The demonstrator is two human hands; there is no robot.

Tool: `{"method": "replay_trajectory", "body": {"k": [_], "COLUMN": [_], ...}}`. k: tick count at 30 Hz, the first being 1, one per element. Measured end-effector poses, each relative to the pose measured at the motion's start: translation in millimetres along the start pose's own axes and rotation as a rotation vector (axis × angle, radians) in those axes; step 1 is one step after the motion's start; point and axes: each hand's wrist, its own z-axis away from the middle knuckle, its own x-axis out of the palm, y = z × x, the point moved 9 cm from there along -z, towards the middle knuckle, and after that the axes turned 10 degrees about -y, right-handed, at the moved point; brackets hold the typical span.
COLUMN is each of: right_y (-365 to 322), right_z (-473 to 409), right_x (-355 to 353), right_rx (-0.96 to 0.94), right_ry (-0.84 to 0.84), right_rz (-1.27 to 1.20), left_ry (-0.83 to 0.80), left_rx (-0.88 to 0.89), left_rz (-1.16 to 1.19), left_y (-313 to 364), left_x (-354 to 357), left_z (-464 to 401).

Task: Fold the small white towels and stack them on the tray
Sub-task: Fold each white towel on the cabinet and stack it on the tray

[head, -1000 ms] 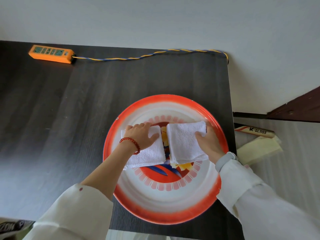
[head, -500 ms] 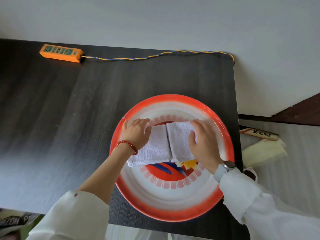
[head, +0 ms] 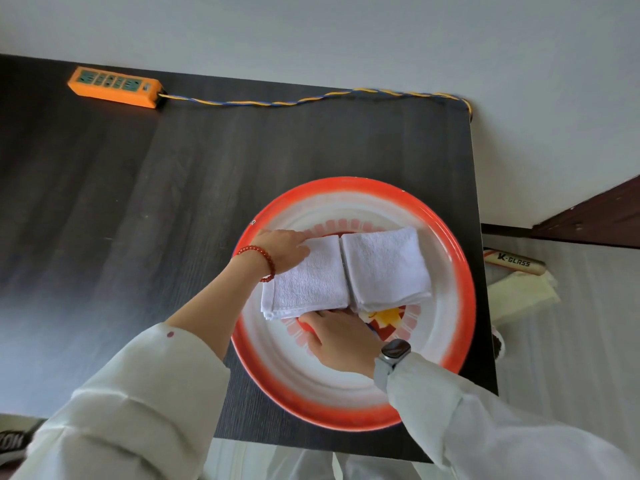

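Two folded white towels lie side by side, edges touching, on a round red-rimmed tray (head: 460, 271). My left hand (head: 277, 251), with a red bead bracelet on the wrist, rests its fingers against the far left corner of the left towel (head: 308, 278). Wearing a watch, my right hand (head: 341, 337) lies on the tray with its fingertips at the near edge of the left towel, close to the seam; the tips are hidden by the cloth. Nothing touches the right towel (head: 384, 268).
The tray sits at the right end of a dark wooden table (head: 138, 220). An orange power strip (head: 114, 86) with a twisted cable lies at the far edge. A K-Glass tube (head: 512, 263) and pale cloth lie on the floor to the right.
The towels were pushed together until their edges met. My right hand left the right towel and moved to the near edge of the left towel. My left hand shifted to that towel's far left corner.
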Motion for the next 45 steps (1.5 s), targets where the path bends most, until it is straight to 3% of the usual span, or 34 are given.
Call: {"method": "replay_trajectory", "body": {"k": [3,7,11,14,17,20,23,27,30,35,38,41,45], "right_y": [-3,1,-2,6,25,51,63,64,66,64,66,69,97], "right_z": [-3,-1,3,3,-12,-45,-77,-93,-95,-95,-92,-83,-37], "right_x": [-1,1,-23,-72,-120,-130,-111,-86,-83,-87,-84,-99,-141], "right_rx": [0.009,0.049,0.062,0.081,0.085,0.151,0.177,0.209,0.221,0.172,0.182,0.180,0.204], "right_ry": [0.046,-0.028,-0.140,0.024,0.255,0.219,0.003,-0.200,-0.220,-0.174,-0.204,-0.105,0.331], "right_rz": [0.021,-0.057,-0.160,-0.309,-0.361,-0.317,-0.276,-0.274,-0.216,-0.200,-0.183,-0.298,-0.604], "left_ry": [-0.026,-0.016,0.320,0.477,0.640,0.749,0.640,0.506,0.503,0.540,0.464,0.441,0.505], "left_rx": [-0.008,0.007,-0.029,-0.027,0.016,0.152,0.234,0.098,0.005,0.010,-0.020,-0.024,0.093], "left_rz": [0.067,0.158,0.369,0.447,0.215,-0.107,-0.281,-0.370,-0.340,-0.289,-0.260,-0.258,-0.265], "left_y": [-4,-10,-21,-27,-21,2,16,10,6,10,4,3,31], "left_x": [1,4,-12,-6,-1,10,39,62,60,56,58,59,52], "left_z": [-1,-6,12,35,61,85,85,66,60,58,55,54,60]}}
